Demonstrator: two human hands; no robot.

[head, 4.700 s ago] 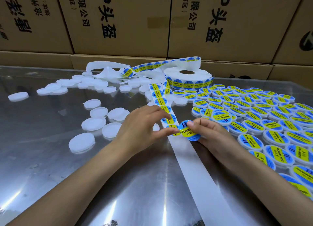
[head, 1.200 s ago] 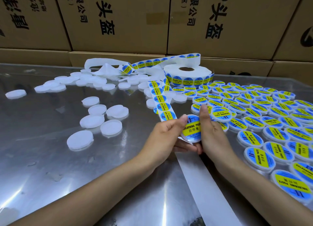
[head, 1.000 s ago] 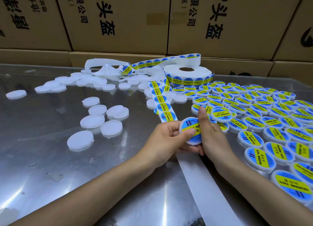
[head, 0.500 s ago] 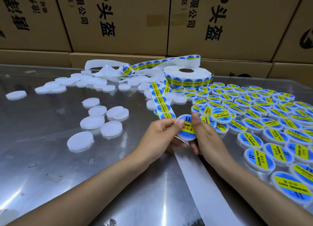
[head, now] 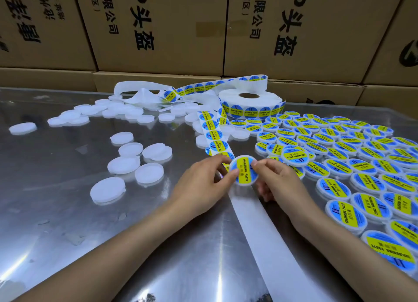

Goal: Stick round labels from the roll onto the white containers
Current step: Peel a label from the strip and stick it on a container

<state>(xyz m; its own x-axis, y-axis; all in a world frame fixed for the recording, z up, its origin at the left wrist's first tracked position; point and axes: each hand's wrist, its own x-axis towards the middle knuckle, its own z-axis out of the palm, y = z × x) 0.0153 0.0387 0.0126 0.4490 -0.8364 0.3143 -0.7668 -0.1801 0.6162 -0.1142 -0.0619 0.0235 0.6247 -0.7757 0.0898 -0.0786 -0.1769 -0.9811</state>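
Note:
Both hands hold one round white container (head: pixel 243 171) with a blue and yellow label on its face, just above the metal table (head: pixel 67 222). My left hand (head: pixel 203 184) pinches its left rim with the thumb on the label. My right hand (head: pixel 274 179) pinches its right rim. The label roll (head: pixel 251 104) lies flat at the back. A strip of labels (head: pixel 213 134) runs from it toward my hands. Bare backing paper (head: pixel 267 238) trails toward me.
Several unlabelled white containers (head: pixel 123 164) lie scattered on the left and far left. Many labelled containers (head: pixel 352 166) cover the table's right side. Crumpled used backing (head: pixel 140 95) sits at the back. Cardboard boxes (head: pixel 158 30) form a wall behind the table.
The labelled container has turned in my fingers and sunk a little toward the table. Both thumbs have shifted across its label; the hands stay close together.

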